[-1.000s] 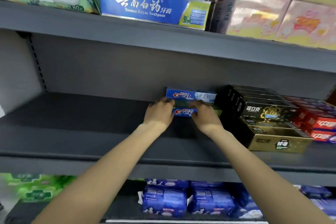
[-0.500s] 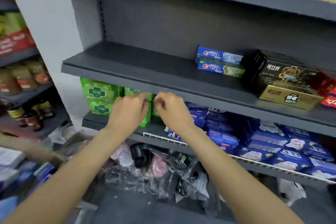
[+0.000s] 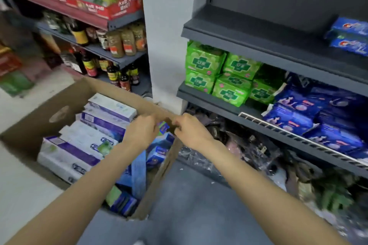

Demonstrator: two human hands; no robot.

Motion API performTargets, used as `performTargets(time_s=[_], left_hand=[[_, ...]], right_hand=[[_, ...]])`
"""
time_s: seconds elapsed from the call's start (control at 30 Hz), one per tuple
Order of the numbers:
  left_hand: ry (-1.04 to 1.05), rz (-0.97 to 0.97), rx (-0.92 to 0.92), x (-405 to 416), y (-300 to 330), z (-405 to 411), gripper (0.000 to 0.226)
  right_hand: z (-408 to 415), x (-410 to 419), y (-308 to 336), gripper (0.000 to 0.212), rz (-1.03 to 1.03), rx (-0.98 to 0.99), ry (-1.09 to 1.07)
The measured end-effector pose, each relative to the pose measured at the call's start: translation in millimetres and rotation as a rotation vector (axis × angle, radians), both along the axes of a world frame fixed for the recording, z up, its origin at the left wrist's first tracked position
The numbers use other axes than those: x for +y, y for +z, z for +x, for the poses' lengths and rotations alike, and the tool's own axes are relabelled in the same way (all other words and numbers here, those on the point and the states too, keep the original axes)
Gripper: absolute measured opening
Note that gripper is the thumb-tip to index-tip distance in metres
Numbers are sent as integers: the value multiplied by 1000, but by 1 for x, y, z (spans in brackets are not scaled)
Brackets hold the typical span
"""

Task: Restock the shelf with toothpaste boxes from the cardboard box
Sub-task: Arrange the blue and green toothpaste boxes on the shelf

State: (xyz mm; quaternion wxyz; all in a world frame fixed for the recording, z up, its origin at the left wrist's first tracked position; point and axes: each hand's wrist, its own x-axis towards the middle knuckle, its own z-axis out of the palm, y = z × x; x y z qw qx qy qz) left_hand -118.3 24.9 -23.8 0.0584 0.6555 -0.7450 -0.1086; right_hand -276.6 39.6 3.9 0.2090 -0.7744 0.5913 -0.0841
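Note:
An open cardboard box (image 3: 49,109) stands on the floor at lower left, filled with white-and-purple toothpaste boxes (image 3: 111,108) and smaller blue ones (image 3: 159,151). My left hand (image 3: 140,131) hovers over the box's right side, fingers loosely curled, holding nothing that I can see. My right hand (image 3: 191,131) hangs above the box's right wall, fingers also loosely curled and empty. Two blue Crest toothpaste boxes (image 3: 350,36) lie stacked on the grey shelf (image 3: 249,34) at upper right.
Green packs (image 3: 217,69) and blue packs (image 3: 318,113) fill the shelf below. Bagged goods (image 3: 239,141) crowd the bottom level. To the left another rack holds jars and sauce bottles (image 3: 119,43). A white pillar (image 3: 165,26) separates the two racks.
Both hands let go of the Crest boxes on the shelf and dropped down and left to the cardboard box. My view swung from the shelf to the floor.

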Motion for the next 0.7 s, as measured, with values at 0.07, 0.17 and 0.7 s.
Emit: performTargets(time_s=[0.07,0.17,0.7], left_hand=[[-83,121,-23,-8,-22,28,29],[-177,261,-48,-19,-51,54,38],[4,473,750,-30,-49,85,27]], right_hand=[[25,-5,-15,31,10,74,-24],[51,-9,-40,39,106,219,-40],[48,0,-46,25,74,-90,-228]])
